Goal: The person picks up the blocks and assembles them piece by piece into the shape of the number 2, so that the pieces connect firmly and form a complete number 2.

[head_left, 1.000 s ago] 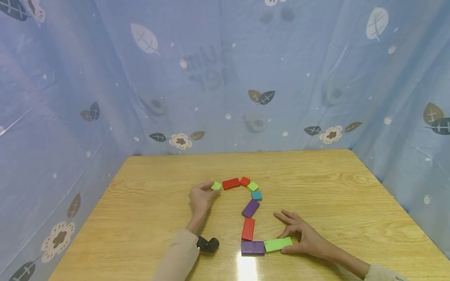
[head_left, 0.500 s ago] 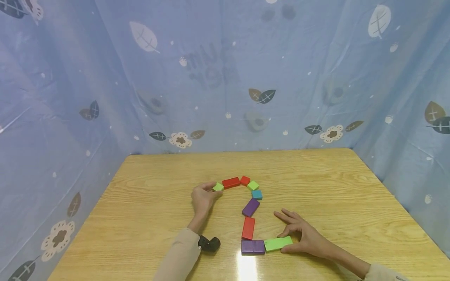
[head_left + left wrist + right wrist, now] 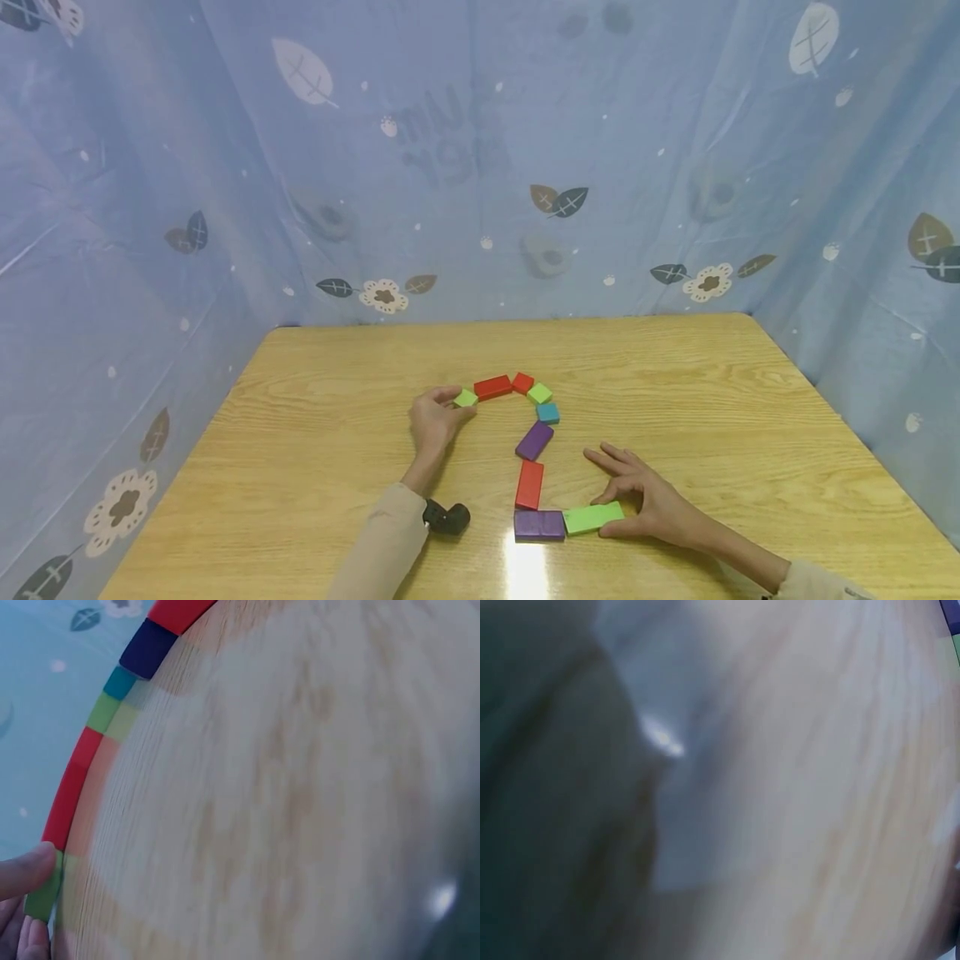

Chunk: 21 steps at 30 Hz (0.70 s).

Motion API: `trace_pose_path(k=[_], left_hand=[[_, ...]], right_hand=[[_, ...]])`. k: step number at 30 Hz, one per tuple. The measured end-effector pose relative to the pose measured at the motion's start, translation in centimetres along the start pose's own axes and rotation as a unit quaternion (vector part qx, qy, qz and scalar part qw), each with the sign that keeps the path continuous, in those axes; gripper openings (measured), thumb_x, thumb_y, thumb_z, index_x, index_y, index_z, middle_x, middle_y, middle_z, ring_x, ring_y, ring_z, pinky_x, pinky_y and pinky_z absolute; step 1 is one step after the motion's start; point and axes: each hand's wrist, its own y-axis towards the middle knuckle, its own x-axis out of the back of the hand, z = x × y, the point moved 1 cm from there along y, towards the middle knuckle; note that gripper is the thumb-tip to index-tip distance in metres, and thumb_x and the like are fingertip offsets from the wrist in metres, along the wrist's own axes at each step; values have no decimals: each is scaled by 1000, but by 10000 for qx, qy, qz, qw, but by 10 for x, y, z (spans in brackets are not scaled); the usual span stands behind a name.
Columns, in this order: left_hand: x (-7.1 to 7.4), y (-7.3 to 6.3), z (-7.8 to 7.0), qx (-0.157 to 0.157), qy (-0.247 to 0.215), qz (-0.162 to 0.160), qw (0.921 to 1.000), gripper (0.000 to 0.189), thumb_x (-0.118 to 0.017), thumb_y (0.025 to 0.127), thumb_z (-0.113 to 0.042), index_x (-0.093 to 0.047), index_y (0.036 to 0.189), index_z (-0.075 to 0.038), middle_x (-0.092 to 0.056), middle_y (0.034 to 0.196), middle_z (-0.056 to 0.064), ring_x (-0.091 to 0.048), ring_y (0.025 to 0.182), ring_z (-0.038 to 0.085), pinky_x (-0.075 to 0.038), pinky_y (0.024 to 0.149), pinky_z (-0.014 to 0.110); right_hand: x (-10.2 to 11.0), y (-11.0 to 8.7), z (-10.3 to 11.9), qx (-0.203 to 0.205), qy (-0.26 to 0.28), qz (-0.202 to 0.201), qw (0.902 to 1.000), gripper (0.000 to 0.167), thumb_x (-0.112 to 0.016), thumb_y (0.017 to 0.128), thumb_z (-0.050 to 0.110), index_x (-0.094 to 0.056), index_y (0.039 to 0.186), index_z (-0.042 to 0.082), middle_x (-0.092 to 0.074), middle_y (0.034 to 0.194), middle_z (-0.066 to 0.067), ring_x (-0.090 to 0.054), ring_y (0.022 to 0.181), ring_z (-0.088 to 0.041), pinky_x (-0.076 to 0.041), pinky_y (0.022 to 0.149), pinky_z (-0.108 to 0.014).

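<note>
In the head view my left hand [image 3: 435,419] pinches a small light-green block [image 3: 465,398] between thumb and finger, at the left end of a red block [image 3: 492,387]. The left wrist view shows the thumb on that green block [image 3: 43,892], right at the red block's end. My right hand [image 3: 656,504] pinches the right end of a long green block [image 3: 591,518], lying beside a purple block [image 3: 539,526]. Between them a curved row runs through a small red block [image 3: 522,383], a light-green block [image 3: 540,394], a blue block [image 3: 548,413], a purple block [image 3: 535,441] and a red block [image 3: 529,484].
The blocks lie on a wood-grain table [image 3: 300,433]. A blue patterned curtain [image 3: 480,167] surrounds its back and sides. A black wrist device [image 3: 447,519] sits at the left sleeve. The right wrist view is mostly blurred tabletop.
My left hand has slid the small light-green block slightly right, up to the red block's end. The right hand stays on the long green block. The head view has shifted slightly.
</note>
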Motion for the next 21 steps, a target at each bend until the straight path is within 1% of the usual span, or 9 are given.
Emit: trace_pose_path(k=[5,8,15,18,21], left_hand=[[0,1,-1,-123,159,116,9997,34,-88,64,-5,-74,95,-3,-71,96,12,-68,88,26,-55,79,38],[0,0,-1,-271,270,181,9991,34,-88,64,-5,-73,94,-2,-71,95,13,-68,88,27,-55,78,38],[1,0,-1,-546,203,300,9979,35,-88,63,-3,-72,94,2,-71,94,16,-68,87,29,-55,78,38],[0,1,-1,-582,170,339,9976,37,-88,62,-3,-71,94,3,-71,95,16,-68,89,30,-55,79,38],[0,1,-1,-522,142,367,9979,39,-89,61,-4,-71,95,2,-70,96,16,-67,90,30,-55,80,38]], right_hand=[[0,0,0,-57,7,14,10000,23,-83,74,27,-73,94,29,-43,144,-19,-15,143,-10,-9,89,-82],[0,-1,0,-36,-27,2,10000,23,-83,74,28,-73,95,29,-43,144,-18,-15,143,-10,-10,89,-82],[0,-1,-1,-40,-24,8,10000,24,-83,74,27,-73,95,29,-43,145,-18,-14,143,-8,-9,89,-82],[0,-1,-2,-38,-64,-1,10000,24,-83,74,28,-73,95,29,-43,145,-18,-14,143,-9,-10,89,-81],[0,0,-2,-21,-104,1,9999,24,-83,73,29,-72,95,30,-43,145,-17,-15,143,-11,-10,90,-81]])
